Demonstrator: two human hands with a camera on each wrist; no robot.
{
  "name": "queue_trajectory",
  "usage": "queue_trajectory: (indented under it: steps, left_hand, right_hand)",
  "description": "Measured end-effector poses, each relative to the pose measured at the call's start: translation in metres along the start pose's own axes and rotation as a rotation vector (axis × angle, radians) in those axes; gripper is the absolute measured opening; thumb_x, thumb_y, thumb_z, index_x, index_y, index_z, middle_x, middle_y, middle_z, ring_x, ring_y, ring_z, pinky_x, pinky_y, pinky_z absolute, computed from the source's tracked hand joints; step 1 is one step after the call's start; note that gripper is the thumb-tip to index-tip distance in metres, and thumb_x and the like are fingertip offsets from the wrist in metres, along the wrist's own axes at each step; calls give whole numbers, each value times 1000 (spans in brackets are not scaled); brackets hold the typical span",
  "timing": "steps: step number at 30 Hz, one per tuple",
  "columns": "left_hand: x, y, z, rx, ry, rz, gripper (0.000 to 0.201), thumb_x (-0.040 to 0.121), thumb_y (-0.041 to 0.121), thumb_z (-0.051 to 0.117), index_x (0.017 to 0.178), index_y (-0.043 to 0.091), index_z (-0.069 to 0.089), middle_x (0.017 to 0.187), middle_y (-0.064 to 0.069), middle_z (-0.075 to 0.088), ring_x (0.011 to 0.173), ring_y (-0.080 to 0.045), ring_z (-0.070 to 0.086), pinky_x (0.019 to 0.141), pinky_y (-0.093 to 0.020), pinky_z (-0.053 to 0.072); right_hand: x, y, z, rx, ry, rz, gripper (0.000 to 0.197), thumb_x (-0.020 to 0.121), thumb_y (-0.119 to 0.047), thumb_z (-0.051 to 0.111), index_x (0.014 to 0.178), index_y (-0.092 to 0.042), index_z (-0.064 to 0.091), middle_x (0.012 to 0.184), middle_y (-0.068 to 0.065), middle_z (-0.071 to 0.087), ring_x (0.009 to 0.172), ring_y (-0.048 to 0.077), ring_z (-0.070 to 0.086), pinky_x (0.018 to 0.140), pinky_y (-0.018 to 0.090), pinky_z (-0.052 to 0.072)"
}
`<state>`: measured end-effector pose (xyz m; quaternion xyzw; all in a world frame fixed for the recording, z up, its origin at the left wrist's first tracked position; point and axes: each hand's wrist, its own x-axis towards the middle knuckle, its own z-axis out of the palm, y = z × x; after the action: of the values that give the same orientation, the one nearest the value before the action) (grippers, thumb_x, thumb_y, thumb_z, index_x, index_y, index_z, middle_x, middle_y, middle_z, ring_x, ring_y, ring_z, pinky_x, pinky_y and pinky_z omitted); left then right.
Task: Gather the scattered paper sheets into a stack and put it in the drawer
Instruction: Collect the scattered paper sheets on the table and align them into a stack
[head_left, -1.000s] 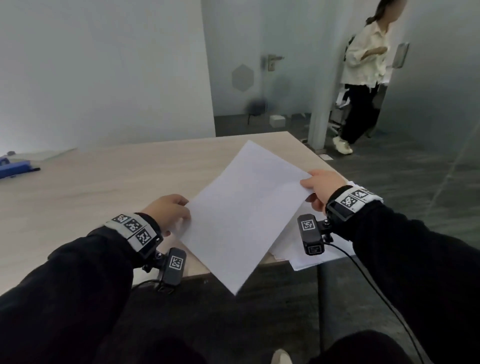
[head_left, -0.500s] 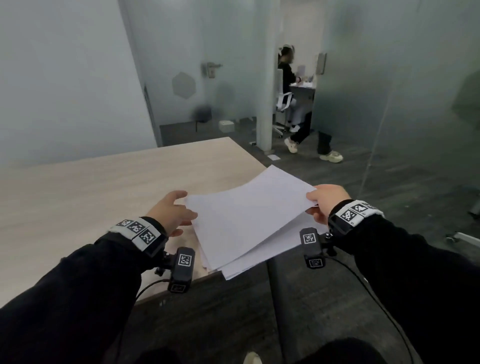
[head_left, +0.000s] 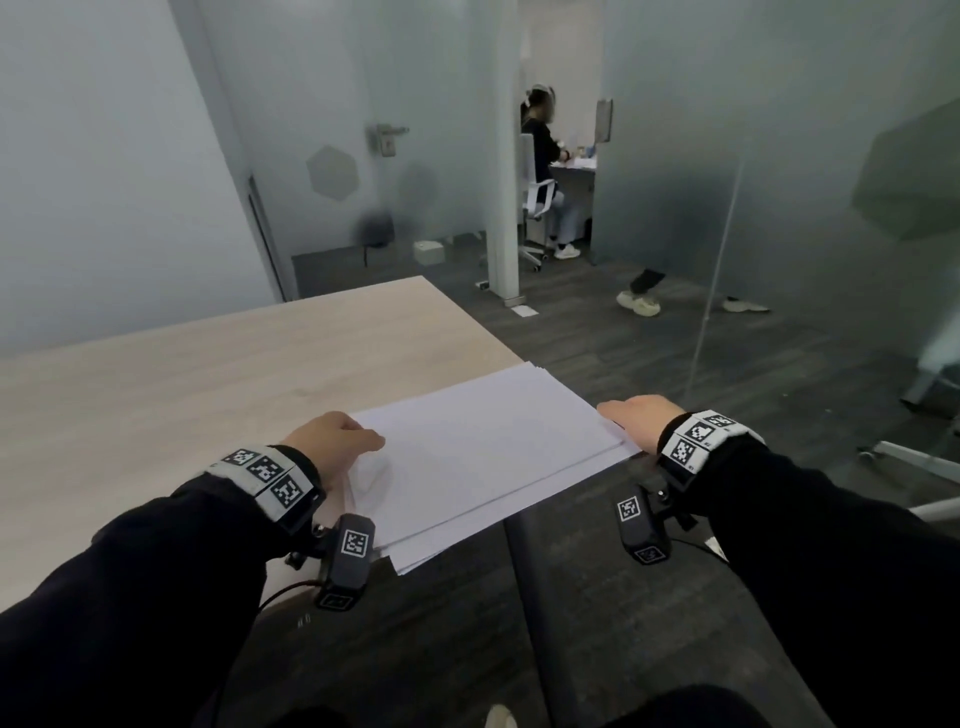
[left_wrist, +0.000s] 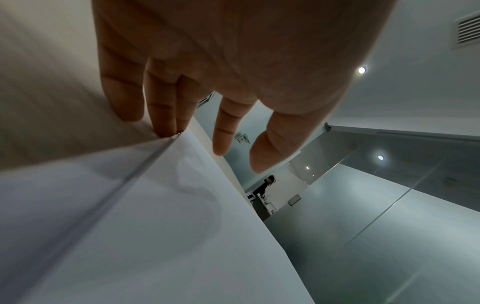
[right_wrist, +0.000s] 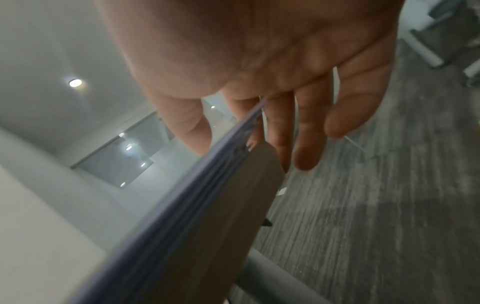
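A stack of white paper sheets (head_left: 483, 457) lies on the near right corner of the light wooden table (head_left: 208, 374) and overhangs its front edge. My left hand (head_left: 337, 441) is at the stack's left edge. In the left wrist view its straight fingertips (left_wrist: 166, 131) touch the edge of the paper stack (left_wrist: 130, 226), with thumb and forefinger above the top sheet. My right hand (head_left: 636, 418) holds the stack's right edge. In the right wrist view the paper stack (right_wrist: 182, 195) runs between thumb and fingers of the right hand (right_wrist: 249, 148). No drawer is in view.
Dark floor lies right of and below the table. A glass partition (head_left: 717, 291) stands to the right, with a chair base (head_left: 914, 457) beyond it. A person sits at a desk (head_left: 540, 140) in the far room, and someone's shoes (head_left: 641, 299) are on the floor.
The sheet held up between both hands has come down flat onto the stack. My left hand now touches the stack's left edge. The view has swung to the right.
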<state>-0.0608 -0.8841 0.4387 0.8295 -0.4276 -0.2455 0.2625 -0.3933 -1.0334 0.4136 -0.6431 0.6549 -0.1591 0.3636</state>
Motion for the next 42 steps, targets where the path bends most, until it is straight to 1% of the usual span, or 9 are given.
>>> queue_trajectory:
  steps: [3, 8, 12, 18, 22, 25, 28, 36, 42]
  left_hand:
    - [4, 6, 7, 5, -27, 21, 21, 90, 36, 68, 92, 17, 59, 82, -1, 55, 75, -21, 50, 71, -32, 41]
    - [13, 17, 28, -92, -81, 69, 15, 88, 30, 71, 89, 18, 62, 75, 2, 54, 66, -15, 46, 60, -30, 34]
    - [19, 20, 35, -152, -135, 88, 24, 78, 32, 77, 96, 20, 64, 95, -1, 61, 83, -17, 53, 76, -31, 39]
    - [32, 5, 32, -304, -22, -13, 70, 86, 26, 74, 147, 20, 40, 135, -11, 55, 115, -31, 59, 98, -42, 48]
    - [31, -4, 23, -514, 67, -90, 94, 79, 38, 78, 154, 16, 26, 117, -11, 61, 98, -23, 67, 75, -39, 58]
    - [20, -5, 11, -818, -74, -158, 65, 82, 34, 77, 134, 5, 51, 94, -10, 68, 62, -21, 69, 52, -29, 52]
    - [7, -12, 0, -974, -183, -125, 24, 91, 18, 68, 112, 7, 64, 84, -13, 77, 66, -30, 73, 66, -40, 56]
    - [-6, -73, -65, -916, 214, 155, 22, 85, 9, 73, 106, 14, 68, 107, -14, 75, 99, -36, 71, 93, -51, 54]
    - [-38, -117, -139, -735, 477, 250, 52, 58, 42, 80, 104, 18, 71, 101, -9, 77, 81, -29, 72, 63, -39, 54]
  right_hand:
    - [10, 13, 2, 159, -17, 56, 50, 88, -47, 59, 117, -6, 63, 113, 12, 66, 101, 31, 63, 88, 34, 47]
    - [9, 34, -4, 367, -110, 127, 36, 83, -35, 72, 103, -5, 70, 90, 10, 71, 77, 30, 66, 77, 36, 51]
    - [7, 36, -23, 251, -59, 80, 30, 81, -24, 76, 100, -1, 72, 109, 20, 72, 97, 36, 68, 93, 44, 51]
    - [-9, 10, -39, 99, 115, -265, 6, 88, -16, 67, 91, -12, 70, 91, 9, 68, 84, 25, 64, 65, 25, 45]
    - [-7, 7, -28, 443, 123, -337, 7, 83, -13, 71, 82, -19, 74, 92, 7, 76, 91, 32, 71, 89, 45, 55]
    - [-13, -4, -15, 682, 74, -315, 11, 80, -13, 72, 91, -13, 74, 99, 16, 75, 94, 38, 71, 92, 54, 54]
    - [-21, -21, 2, 783, -8, -310, 12, 91, -1, 61, 99, -5, 69, 107, 22, 71, 92, 37, 69, 90, 51, 54]
    - [-28, -91, 70, 534, -90, -527, 16, 92, -12, 62, 98, -26, 68, 105, 1, 75, 99, 23, 70, 96, 44, 52]
    - [-53, -155, 136, 615, -175, -620, 27, 88, -5, 60, 109, -21, 63, 110, 4, 72, 101, 23, 69, 93, 41, 53]
